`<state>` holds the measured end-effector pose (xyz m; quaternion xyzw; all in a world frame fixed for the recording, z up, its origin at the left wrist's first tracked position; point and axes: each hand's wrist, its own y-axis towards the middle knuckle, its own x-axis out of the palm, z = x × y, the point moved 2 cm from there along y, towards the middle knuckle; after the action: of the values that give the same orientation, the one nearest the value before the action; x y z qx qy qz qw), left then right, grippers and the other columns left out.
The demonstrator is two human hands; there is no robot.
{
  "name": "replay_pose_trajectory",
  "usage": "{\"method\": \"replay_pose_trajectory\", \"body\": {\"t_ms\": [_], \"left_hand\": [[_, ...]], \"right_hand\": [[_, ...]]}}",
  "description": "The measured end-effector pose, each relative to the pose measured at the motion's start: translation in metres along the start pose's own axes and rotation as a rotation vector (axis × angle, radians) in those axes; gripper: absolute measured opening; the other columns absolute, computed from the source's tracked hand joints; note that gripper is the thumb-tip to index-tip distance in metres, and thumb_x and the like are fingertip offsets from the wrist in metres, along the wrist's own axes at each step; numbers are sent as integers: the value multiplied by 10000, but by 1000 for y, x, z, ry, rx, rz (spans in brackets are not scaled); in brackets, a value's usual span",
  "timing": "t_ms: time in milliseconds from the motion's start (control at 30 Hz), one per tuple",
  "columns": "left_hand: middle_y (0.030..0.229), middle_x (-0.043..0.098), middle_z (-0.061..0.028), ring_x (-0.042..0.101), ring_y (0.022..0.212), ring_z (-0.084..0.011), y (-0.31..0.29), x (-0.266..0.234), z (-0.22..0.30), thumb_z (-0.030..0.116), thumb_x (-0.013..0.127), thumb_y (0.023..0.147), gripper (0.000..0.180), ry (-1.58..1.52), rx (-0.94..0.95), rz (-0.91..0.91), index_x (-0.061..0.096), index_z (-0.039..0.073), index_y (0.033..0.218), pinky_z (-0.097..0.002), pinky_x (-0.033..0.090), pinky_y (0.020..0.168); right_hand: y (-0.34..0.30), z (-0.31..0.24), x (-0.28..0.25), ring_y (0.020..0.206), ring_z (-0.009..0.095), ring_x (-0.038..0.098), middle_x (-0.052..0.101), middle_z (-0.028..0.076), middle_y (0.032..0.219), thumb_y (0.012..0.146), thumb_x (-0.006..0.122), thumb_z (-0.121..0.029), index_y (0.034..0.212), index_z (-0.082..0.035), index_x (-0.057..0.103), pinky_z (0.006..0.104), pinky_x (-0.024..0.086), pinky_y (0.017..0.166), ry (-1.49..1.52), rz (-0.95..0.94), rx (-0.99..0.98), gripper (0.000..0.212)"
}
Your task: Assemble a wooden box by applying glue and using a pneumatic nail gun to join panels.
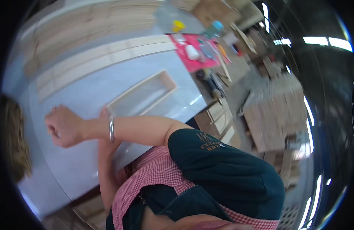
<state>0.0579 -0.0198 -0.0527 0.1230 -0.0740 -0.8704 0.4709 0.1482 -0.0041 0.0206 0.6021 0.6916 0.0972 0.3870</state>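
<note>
A pale grey-blue tabletop [81,96] is filling most of the view, tilted by the camera's angle. Long pale wooden slats [104,57] are lying in rows along its far edge. A shallow rectangular wooden frame [143,94] is resting near the tabletop's near edge, toward its right corner. A red mat [192,61] littered with small tools and bottles is sitting at the right corner. The right hand [64,126] is hovering clenched into a fist over the tabletop's near edge, left of the frame, grasping nothing visible. A silver bangle [111,129] is circling that wrist. The left hand [105,112] is mostly hiding behind the right forearm, just beside the frame's near end; its fingers cannot be made out.
</note>
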Motion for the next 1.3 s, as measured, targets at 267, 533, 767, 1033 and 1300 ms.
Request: {"method": "replay_pose_trajectory", "body": {"t_ms": [267,533,767,1033,1300], "left_hand": [[1196,578,-185,590,967,-239,5,9,1,47,786,726,965,200,-397,-177,282,-27,1545,-323,511,843],[1100,576,-180,582,938,-238,-13,20,23,-48,750,693,1000,156,-307,70,266,16,1566,-322,517,822],[1185,566,-192,575,985,-254,-25,23,14,-75,726,687,1013,51,-276,116,255,43,1577,-340,516,865],[1313,528,-215,564,1038,-265,-21,22,22,-64,724,697,1022,55,-283,71,230,46,1584,-346,511,900],[1482,414,-219,525,1228,-323,-14,8,0,-48,736,699,1024,75,-277,44,222,44,1579,-377,477,1008]], "right_hand": [[-71,-33,-174,503,233,481,561,47,618,842,625,-100,878,-52,512,332,431,533,-10,151,163,128],[-182,-45,-309,575,207,489,575,66,678,951,574,-142,838,-30,548,330,429,581,-186,275,349,161],[-305,-60,-472,655,217,501,575,92,741,972,503,-184,843,-27,568,384,434,623,-456,501,688,213],[-388,-264,-793,642,348,651,699,170,743,963,486,-228,803,-29,681,451,518,598,-2010,853,547,321],[-513,-237,-617,571,318,510,589,134,648,998,520,-255,719,-25,542,445,423,579,-1545,908,802,362]]}}
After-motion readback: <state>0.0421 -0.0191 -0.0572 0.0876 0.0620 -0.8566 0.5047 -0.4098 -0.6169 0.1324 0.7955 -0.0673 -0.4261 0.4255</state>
